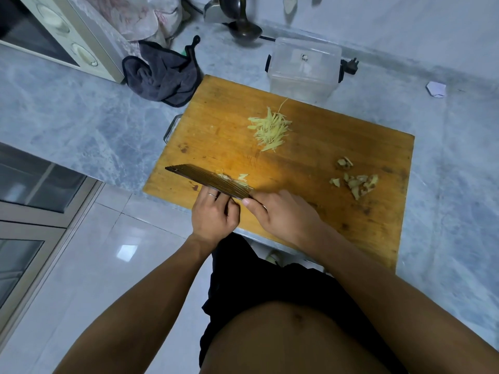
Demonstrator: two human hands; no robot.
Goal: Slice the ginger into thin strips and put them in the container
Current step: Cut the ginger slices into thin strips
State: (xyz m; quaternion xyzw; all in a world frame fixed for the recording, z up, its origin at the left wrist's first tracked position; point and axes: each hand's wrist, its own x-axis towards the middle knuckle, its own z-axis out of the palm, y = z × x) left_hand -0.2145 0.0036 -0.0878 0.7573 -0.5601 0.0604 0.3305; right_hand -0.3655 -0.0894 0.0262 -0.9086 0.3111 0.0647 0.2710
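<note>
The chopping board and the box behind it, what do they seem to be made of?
The chopping board looks like wood: warm orange-brown, matte, with grain lines, dark stains and cut marks. A metal handle appears to sit at its left end. The container looks like clear, slightly cloudy plastic, since the counter shows through its walls.

The frame holds one cutting board (310, 168), one knife (208, 184), one clear container (305, 68) at upper centre, one pile of ginger strips (270, 129), one dark cloth (162, 74), one ladle (244, 29) and two hands: left hand (213, 214), right hand (283, 214).

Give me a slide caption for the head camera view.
Both hands work a cleaver on the cutting board, ginger strips piled near it.
</note>
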